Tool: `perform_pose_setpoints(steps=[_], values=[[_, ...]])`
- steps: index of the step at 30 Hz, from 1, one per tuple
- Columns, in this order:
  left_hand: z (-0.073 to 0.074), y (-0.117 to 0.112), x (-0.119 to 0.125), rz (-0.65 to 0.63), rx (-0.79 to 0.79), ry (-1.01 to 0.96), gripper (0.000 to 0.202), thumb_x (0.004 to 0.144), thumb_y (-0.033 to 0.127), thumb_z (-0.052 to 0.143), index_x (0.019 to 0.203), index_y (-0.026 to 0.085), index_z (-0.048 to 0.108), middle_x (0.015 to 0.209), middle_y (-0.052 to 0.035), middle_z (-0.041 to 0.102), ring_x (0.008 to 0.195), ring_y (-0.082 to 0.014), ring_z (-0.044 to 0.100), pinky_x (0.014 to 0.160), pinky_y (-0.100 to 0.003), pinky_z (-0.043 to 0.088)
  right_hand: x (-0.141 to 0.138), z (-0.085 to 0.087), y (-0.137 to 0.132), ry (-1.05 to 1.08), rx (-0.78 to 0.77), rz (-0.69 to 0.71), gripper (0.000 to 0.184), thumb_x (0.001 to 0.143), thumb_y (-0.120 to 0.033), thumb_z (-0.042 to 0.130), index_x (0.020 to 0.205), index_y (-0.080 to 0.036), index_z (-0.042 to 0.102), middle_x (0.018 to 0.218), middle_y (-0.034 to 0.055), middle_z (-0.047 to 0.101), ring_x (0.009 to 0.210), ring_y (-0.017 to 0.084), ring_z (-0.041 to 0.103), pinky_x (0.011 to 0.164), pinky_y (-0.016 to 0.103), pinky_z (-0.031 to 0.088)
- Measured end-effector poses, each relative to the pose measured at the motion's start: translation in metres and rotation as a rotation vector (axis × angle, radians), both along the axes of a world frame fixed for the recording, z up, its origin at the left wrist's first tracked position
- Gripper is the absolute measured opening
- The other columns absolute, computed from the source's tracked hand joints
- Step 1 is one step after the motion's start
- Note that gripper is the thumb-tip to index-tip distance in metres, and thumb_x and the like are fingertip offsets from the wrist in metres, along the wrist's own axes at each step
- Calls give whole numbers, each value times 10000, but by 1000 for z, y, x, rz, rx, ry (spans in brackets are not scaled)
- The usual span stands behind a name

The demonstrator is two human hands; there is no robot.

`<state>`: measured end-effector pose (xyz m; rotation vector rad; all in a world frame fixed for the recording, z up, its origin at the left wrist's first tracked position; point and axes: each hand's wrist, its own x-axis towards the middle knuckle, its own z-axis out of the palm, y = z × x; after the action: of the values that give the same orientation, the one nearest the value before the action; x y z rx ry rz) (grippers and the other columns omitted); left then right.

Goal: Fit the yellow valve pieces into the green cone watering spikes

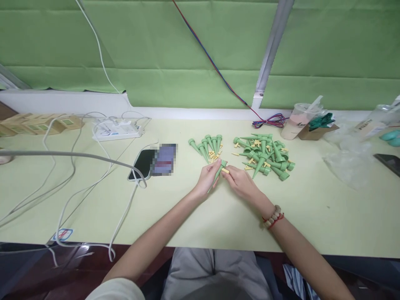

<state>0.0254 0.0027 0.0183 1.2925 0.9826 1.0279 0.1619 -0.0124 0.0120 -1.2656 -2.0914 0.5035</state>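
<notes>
My left hand is closed around a green plastic plant watering spike, its wide end up and its point slanting down to the left. My right hand pinches at the spike's wide end, where a small yellow valve sticks out to the right. Whether the valve is seated in the spike I cannot tell. Just beyond my hands lie several green spikes in a row, with small yellow pieces beside their tips. To the right is a larger heap of green spikes mixed with yellow valves.
On the left, a phone and a pixelated flat item lie near loose white cables and a power strip. Back right stand a drink cup, a small box and a clear plastic bag.
</notes>
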Motion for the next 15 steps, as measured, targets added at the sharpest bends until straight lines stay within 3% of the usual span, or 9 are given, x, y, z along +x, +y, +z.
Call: perform_pose_setpoints(steps=[3, 7, 9, 12, 15], values=[[-1, -4, 3, 61, 48, 0, 514, 790, 575, 429, 892, 105, 609, 334, 74, 302, 294, -52, 254, 371, -197, 237, -8, -2, -3, 241, -155, 0, 395, 892, -442, 286, 636, -179, 432, 586, 20, 471, 564, 135, 456, 595, 266, 352], [0, -9, 4, 105, 145, -4, 452, 768, 497, 519, 1033, 133, 560, 402, 62, 424, 329, -63, 371, 351, -167, 239, -25, -2, -10, 916, -767, 94, 472, 804, -607, 337, 558, -210, 275, 431, -68, 215, 335, 84, 245, 374, 236, 257], [1, -10, 3, 109, 185, 12, 427, 756, 460, 552, 1034, 136, 568, 411, 61, 428, 359, -60, 400, 370, -153, 264, -29, -1, -12, 1133, -944, 144, 484, 757, -601, 428, 560, -210, 224, 434, -86, 156, 324, 65, 169, 339, 215, 205], [1, -8, 2, 107, 155, 24, 421, 761, 472, 540, 1012, 136, 583, 386, 72, 370, 336, -49, 342, 353, -152, 228, -29, -1, -11, 1151, -966, 136, 486, 737, -597, 478, 551, -198, 272, 429, -82, 206, 330, 59, 220, 355, 204, 233], [0, -4, 1, 149, 104, 27, 447, 774, 516, 499, 983, 135, 597, 359, 81, 286, 309, -46, 253, 327, -168, 170, -28, -4, -9, 941, -758, 46, 510, 757, -637, 427, 542, -177, 378, 429, -53, 309, 358, 71, 324, 396, 214, 282]])
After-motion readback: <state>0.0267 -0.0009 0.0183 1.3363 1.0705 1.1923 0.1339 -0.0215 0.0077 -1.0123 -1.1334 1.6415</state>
